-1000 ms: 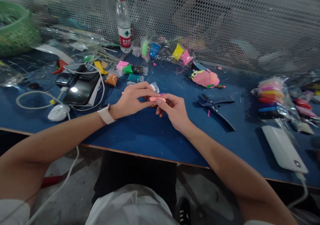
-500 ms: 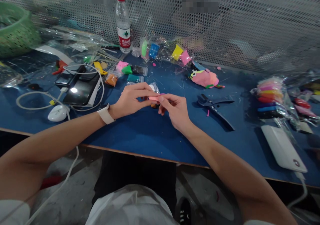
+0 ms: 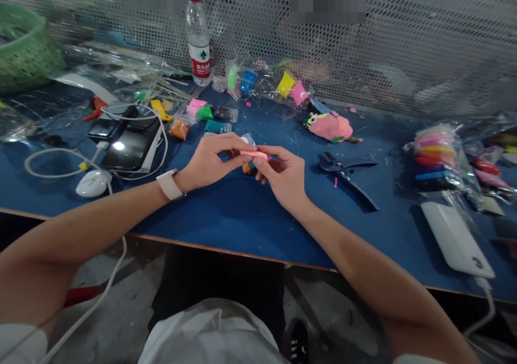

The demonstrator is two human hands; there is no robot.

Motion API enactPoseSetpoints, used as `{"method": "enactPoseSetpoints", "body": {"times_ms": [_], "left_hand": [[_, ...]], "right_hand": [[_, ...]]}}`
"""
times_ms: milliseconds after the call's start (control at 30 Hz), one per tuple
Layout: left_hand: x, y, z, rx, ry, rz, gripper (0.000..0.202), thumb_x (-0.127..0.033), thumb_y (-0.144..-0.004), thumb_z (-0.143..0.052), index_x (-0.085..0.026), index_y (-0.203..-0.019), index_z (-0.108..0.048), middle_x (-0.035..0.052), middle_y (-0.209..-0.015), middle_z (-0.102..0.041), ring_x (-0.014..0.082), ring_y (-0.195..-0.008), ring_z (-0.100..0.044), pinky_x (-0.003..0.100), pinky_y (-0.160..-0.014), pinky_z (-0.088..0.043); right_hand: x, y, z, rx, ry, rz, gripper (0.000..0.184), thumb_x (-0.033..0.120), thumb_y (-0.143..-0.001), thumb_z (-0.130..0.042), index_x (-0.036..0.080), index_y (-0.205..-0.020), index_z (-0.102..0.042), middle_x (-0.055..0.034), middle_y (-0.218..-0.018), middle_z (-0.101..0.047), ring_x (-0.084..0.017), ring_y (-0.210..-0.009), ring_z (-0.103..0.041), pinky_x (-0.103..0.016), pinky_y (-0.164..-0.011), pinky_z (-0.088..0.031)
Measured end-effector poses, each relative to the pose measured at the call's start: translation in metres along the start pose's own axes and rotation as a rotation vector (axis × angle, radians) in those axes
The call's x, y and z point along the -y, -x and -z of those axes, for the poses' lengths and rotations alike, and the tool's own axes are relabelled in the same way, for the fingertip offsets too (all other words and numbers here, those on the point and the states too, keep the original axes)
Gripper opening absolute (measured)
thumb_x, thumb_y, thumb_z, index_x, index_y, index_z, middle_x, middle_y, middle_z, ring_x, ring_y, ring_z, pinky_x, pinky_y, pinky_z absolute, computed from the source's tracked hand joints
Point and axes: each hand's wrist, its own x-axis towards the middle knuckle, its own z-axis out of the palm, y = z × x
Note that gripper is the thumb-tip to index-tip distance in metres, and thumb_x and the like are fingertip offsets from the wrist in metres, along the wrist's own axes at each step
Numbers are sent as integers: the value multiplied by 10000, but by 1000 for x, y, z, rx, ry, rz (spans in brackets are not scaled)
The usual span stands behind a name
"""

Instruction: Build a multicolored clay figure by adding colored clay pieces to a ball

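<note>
A small strip of pink modelling clay (image 3: 254,154) spans the fingertips of both hands above the blue table. My left hand (image 3: 216,159) pinches its left end between thumb and fingers. On its right end, the thumb and forefinger of my right hand (image 3: 285,173) are closed. Just behind and below the strip, small packets show partly, one of them orange-brown (image 3: 246,168); my fingers hide the rest. Off to the right lies a pink clay figure (image 3: 332,126) with a yellow face and white eye. Dark-handled pliers (image 3: 347,173) rest nearer to my right wrist.
A water bottle (image 3: 199,41) stands at the back by the perforated metal panel. Left are a phone (image 3: 131,143), a white cable and a green basket (image 3: 28,51). Bagged clay (image 3: 436,156) and a white power bank (image 3: 458,240) lie right. The table's front edge is close.
The pink strip now shows more of its length between my fingertips, and my fingers have shifted slightly around it. Both hands stay in nearly the same place.
</note>
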Motion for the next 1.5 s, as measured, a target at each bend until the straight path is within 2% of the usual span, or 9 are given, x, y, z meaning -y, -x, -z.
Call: {"method": "enactPoseSetpoints", "body": {"times_ms": [233,367,633,800,933,1067,1267,1367,1500], "left_hand": [[1,2,0,26,28,89,331,-507,-1090,-804,-214,-1204,-908,92,-1089,-891,152,-883,-806,230,-766,-631],[2,3,0,44,27,148,335,-512,-1093,-802,-202,-1158,-911,89,-1074,-904,156,-876,-826,226,-780,-638],[3,1,0,48,-23,-4,271,-479,-1119,-786,-231,-1133,-893,78,-1052,-882,157,-868,-809,244,-761,-628],[5,2,0,48,-81,-94,242,-450,-1103,-817,-228,-1184,-872,85,-1108,-869,172,-948,-816,257,-800,-636],[8,2,0,78,-91,-142,220,-425,-1119,-798,-221,-1155,-873,82,-1073,-868,179,-981,-825,280,-870,-652],[11,2,1,47,-106,-184,200,-406,-1109,-811,-220,-1091,-881,80,-1037,-848,170,-918,-809,280,-818,-639],[12,4,2,73,-107,-177,218,-441,-1099,-821,-274,-1214,-901,77,-1076,-835,180,-950,-802,303,-831,-645],[12,4,2,64,-100,-183,197,-439,-1104,-816,-281,-1168,-914,71,-1038,-829,171,-913,-792,296,-805,-632],[12,4,2,45,-99,-173,197,-450,-1097,-822,-278,-1114,-918,72,-1011,-828,176,-887,-788,304,-792,-633]], "right_hand": [[0,2,-2,-8,24,14,389,603,-922,-945,241,-1054,-891,28,-690,-779,-125,-545,-696,-256,-494,-551],[0,1,-1,15,29,14,394,602,-945,-928,233,-1070,-877,11,-764,-816,-124,-577,-720,-256,-523,-576],[-5,0,0,89,40,-63,510,719,-959,-863,211,-1003,-846,-27,-818,-840,-129,-580,-740,-247,-504,-563],[-2,2,-1,106,1,-45,473,683,-961,-881,213,-1009,-855,-23,-807,-837,-126,-578,-741,-240,-501,-560],[0,1,-1,135,-17,-74,482,685,-915,-921,212,-972,-848,-23,-806,-840,-126,-573,-744,-237,-494,-558],[0,-1,-2,165,-52,-123,533,731,-862,-936,213,-966,-866,-18,-826,-832,-122,-562,-740,-234,-471,-547],[2,-2,-4,154,-74,-131,488,707,-825,-973,228,-873,-890,-8,-804,-796,-105,-562,-694,-233,-470,-542],[4,-2,-5,163,-95,-148,504,714,-784,-997,227,-826,-874,20,-714,-733,-93,-517,-646,-229,-447,-517],[4,-2,-5,145,-114,-181,531,733,-760,-1002,225,-837,-868,23,-719,-735,-87,-480,-614,-241,-427,-496]]}}
